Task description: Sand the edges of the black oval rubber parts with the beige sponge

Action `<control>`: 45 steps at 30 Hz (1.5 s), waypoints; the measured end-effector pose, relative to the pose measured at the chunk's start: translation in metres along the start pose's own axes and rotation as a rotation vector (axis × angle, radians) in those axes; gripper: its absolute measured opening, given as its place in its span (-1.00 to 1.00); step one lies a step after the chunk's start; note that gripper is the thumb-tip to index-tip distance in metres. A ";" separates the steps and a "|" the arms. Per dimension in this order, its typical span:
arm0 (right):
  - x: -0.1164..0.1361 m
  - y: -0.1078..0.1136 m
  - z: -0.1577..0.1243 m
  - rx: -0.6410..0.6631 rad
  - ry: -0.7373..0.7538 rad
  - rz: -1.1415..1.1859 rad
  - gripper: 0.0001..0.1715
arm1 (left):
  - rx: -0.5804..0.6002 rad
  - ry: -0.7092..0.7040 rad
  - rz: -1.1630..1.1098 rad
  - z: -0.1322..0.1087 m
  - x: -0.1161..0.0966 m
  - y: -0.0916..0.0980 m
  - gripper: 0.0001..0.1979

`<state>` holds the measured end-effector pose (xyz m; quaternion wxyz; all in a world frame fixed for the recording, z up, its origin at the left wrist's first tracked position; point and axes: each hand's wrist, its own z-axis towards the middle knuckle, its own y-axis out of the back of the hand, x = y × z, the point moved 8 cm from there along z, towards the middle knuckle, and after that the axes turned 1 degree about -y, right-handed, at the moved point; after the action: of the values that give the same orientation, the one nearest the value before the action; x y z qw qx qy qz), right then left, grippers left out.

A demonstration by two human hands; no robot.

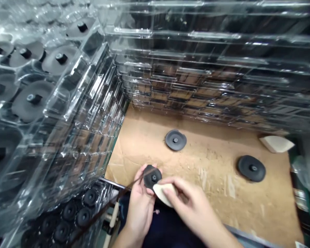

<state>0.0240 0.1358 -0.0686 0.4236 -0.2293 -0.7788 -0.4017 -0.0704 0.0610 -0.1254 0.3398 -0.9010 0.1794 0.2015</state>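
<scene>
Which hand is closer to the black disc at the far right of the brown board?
The right hand is nearer: it is down and left of the black disc. The left hand is farther left, past it.

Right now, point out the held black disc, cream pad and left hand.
black disc (149,178), head view, on its face.
cream pad (163,194), head view, on its top.
left hand (141,206), head view, on the palm.
</scene>
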 end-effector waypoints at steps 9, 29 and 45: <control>-0.001 0.002 -0.003 -0.032 0.038 -0.024 -0.79 | -0.032 -0.011 0.025 0.000 0.000 0.000 -0.49; 0.028 -0.002 0.012 0.024 0.204 -0.039 -0.76 | -0.021 -0.061 0.080 0.001 -0.003 0.005 -0.45; 0.025 0.008 -0.002 0.025 0.173 0.021 -0.78 | 0.070 -0.079 0.045 -0.001 -0.004 -0.003 -0.46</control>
<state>0.0172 0.1387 -0.0439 0.4966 -0.1966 -0.7417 -0.4057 -0.0721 0.0630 -0.1217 0.3732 -0.8757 0.1927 0.2382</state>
